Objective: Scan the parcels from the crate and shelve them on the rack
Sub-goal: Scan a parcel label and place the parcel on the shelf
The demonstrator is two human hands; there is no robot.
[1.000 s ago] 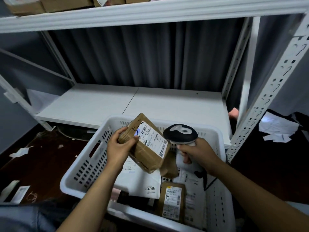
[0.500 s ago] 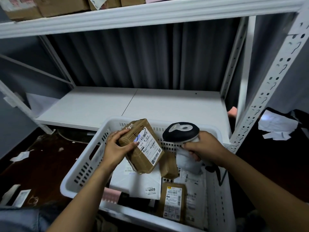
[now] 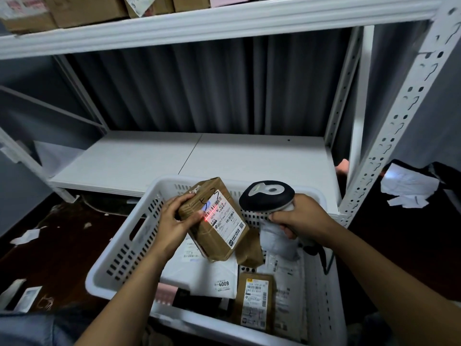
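My left hand [image 3: 174, 221] grips a brown taped parcel [image 3: 212, 236] by its left side, holding it tilted above the white plastic crate [image 3: 124, 250]. Its white shipping label faces up, and a red scan line glows across the label's upper left. My right hand [image 3: 301, 218] grips the handle of a black-and-white barcode scanner [image 3: 267, 196], whose head points left at the parcel. Under them the crate holds a white mailer marked 4009 [image 3: 207, 278], a small brown parcel with a label [image 3: 254, 300] and other flat packets. The rack's white lower shelf [image 3: 194, 158] lies just behind the crate.
The rack's upper shelf [image 3: 199, 21] carries several cardboard boxes. A perforated white upright [image 3: 399, 121] stands at the right. Scraps of paper [image 3: 409, 186] lie on the dark floor to the right, and more paper bits lie at the left. A dark curtain hangs behind the rack.
The parcel has turned more upright and shifted up toward the scanner. The scanner's red line now lights the label. My right hand has lifted the scanner a little.
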